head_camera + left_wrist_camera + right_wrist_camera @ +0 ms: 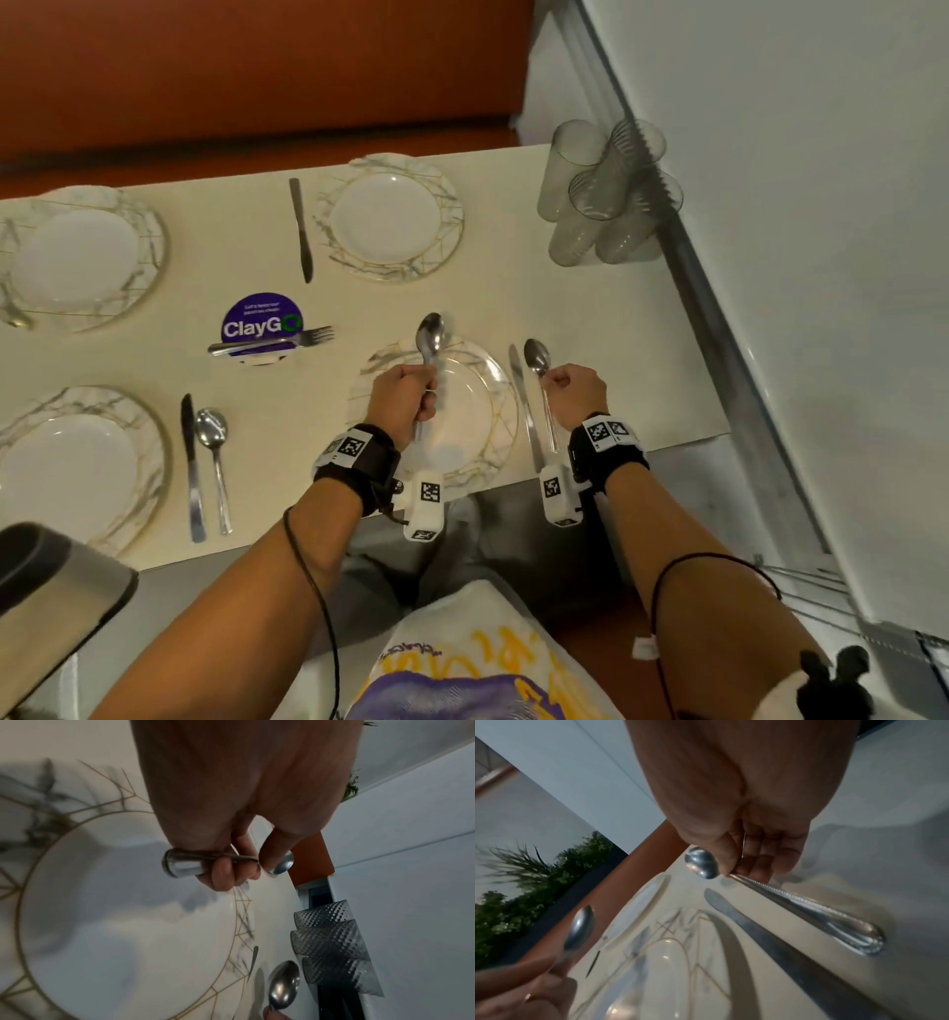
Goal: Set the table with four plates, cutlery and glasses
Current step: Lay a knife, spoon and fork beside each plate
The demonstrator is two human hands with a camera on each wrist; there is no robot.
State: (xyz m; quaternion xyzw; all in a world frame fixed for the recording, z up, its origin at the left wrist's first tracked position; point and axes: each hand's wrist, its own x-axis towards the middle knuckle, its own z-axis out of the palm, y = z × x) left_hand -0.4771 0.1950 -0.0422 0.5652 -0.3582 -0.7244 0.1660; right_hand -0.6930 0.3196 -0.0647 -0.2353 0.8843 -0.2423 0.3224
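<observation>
1. Spoons are the things in hand: thin, stiff steel, light and likely slippery, best pinched at the narrow neck below the bowl or gripped mid-handle.
2. The right hand (575,393) pinches one spoon (537,358) near its bowl; the handle trails toward the person, just right of the knife (523,406), close to or on the table (590,308).
3. The left hand (403,398) is closed round a second spoon (430,334), bowl pointing away, above the near plate (493,406).
4. A fork (272,343) lies on a purple sticker (259,316); stacked glasses (606,195) stand at the far right, not yet distributed.
</observation>
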